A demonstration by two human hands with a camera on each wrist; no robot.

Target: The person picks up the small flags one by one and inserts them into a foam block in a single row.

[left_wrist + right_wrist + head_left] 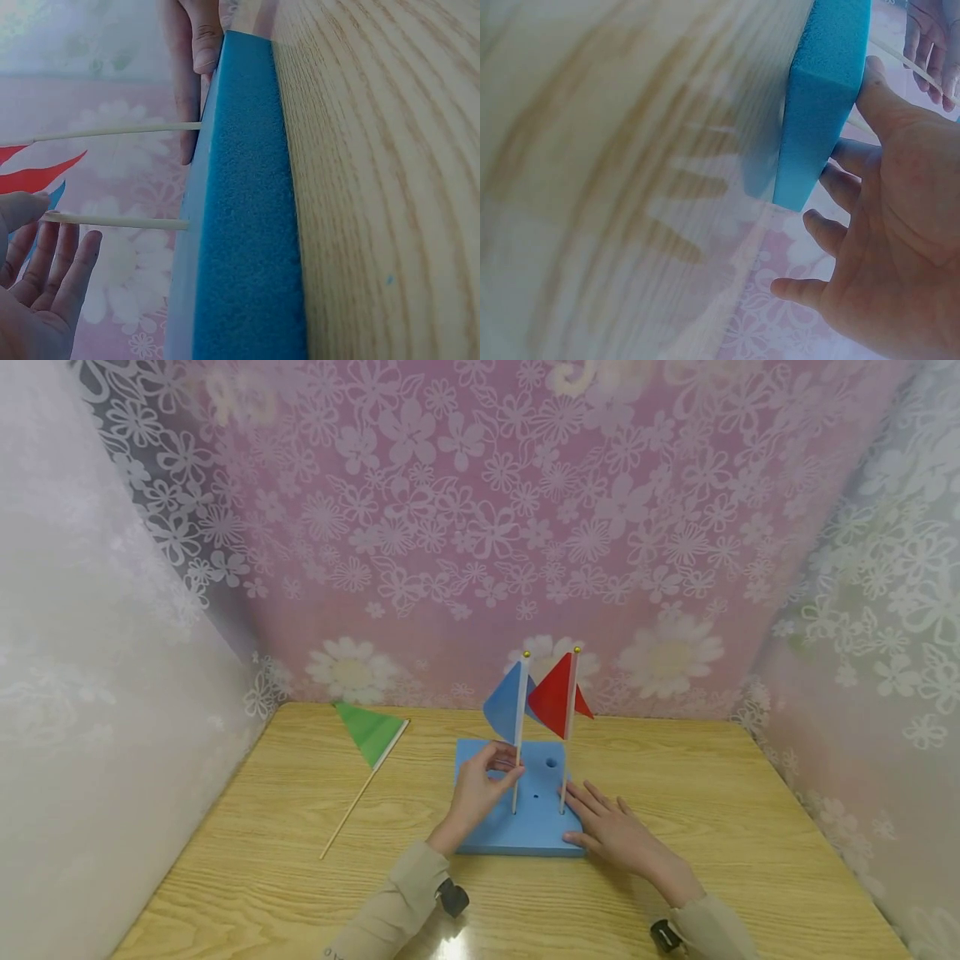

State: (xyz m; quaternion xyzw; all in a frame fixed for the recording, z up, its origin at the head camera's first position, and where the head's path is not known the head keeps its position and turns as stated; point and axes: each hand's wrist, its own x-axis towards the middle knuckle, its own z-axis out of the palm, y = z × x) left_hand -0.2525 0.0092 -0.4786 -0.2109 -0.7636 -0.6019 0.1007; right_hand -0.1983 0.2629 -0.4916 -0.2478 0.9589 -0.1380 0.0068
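My left hand (472, 792) pinches the wooden stick of a blue pennant flag (502, 706) between thumb and fingers. That stick's lower end meets a blue foam block (510, 839) at its left-middle part, as the left wrist view also shows with the stick (127, 222). To the right, a red pennant flag (551, 700) stands upright in the block near its right edge. My right hand (618, 839) rests against the block's right side with fingers spread; in the right wrist view its thumb and fingertips touch the foam block (821, 105).
A green pennant flag (371, 735) on a stick lies on the wooden table (247, 860) to the left. Two holes, one larger (551, 762) and one small (536, 796), show in the block's top. Flower-patterned cloth (450, 527) hangs behind and at both sides.
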